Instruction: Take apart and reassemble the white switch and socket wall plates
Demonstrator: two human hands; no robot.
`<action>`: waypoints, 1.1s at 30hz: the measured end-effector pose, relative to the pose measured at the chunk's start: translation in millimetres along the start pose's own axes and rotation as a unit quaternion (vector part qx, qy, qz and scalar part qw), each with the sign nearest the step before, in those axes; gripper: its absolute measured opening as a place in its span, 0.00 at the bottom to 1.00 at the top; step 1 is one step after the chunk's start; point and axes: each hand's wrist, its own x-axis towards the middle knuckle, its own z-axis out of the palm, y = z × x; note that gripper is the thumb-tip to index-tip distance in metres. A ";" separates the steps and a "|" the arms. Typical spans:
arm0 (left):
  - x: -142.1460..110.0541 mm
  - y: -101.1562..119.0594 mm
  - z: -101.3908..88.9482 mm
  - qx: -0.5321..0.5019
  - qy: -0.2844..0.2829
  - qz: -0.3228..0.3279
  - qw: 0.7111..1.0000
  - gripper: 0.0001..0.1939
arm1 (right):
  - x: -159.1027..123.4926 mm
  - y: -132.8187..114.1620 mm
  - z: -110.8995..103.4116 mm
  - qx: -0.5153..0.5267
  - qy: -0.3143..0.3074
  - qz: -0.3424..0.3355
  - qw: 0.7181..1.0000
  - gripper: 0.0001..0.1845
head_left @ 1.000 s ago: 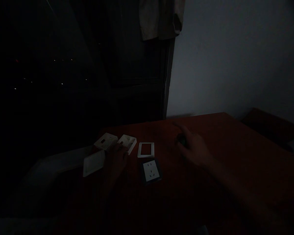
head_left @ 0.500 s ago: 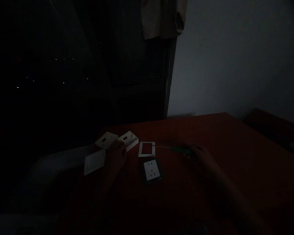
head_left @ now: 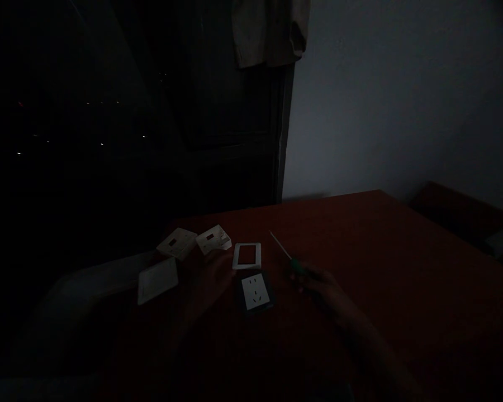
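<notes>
The scene is very dark. My right hand is closed around the green handle of a screwdriver, whose thin shaft points up and to the left, off the table. My left hand, dim and partly blurred, reaches right with its fingers stretched out and holds nothing I can see. Its fingertips are close to the lower left corner of a white square frame. Below that frame lies a socket panel with a white face and a dark surround. Behind my left hand is an open white mounting box.
A second white box and a white flat plate lie at the left of the reddish-brown table. A pale wall rises behind it. Cloth hangs at the top beside a dark window or door.
The screwdriver has come away from the frame, its tip swinging upward. My right hand has moved left and nearer to me. My left hand has left the mounting box and shifted right toward the frame.
</notes>
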 end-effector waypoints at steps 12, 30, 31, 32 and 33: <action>-42.1 33.8 42.3 -0.108 -0.106 0.014 0.988 0.38 | -3.9 -5.6 6.1 -0.075 -0.007 -0.018 0.997 0.16; 28.2 5.4 25.4 0.024 -0.100 0.052 0.993 0.13 | -4.2 -2.7 4.9 -0.065 -0.002 -0.011 0.998 0.17; 28.2 5.7 27.3 0.024 -0.103 0.058 0.993 0.13 | -4.2 -2.3 4.6 -0.068 0.000 -0.009 0.998 0.17; 27.9 6.4 29.0 0.024 -0.105 0.062 0.992 0.13 | -4.1 -1.8 4.1 -0.070 0.001 -0.009 0.997 0.18; 27.4 7.4 30.3 0.024 -0.105 0.065 0.992 0.14 | -4.0 -1.3 3.7 -0.074 0.002 -0.010 0.997 0.18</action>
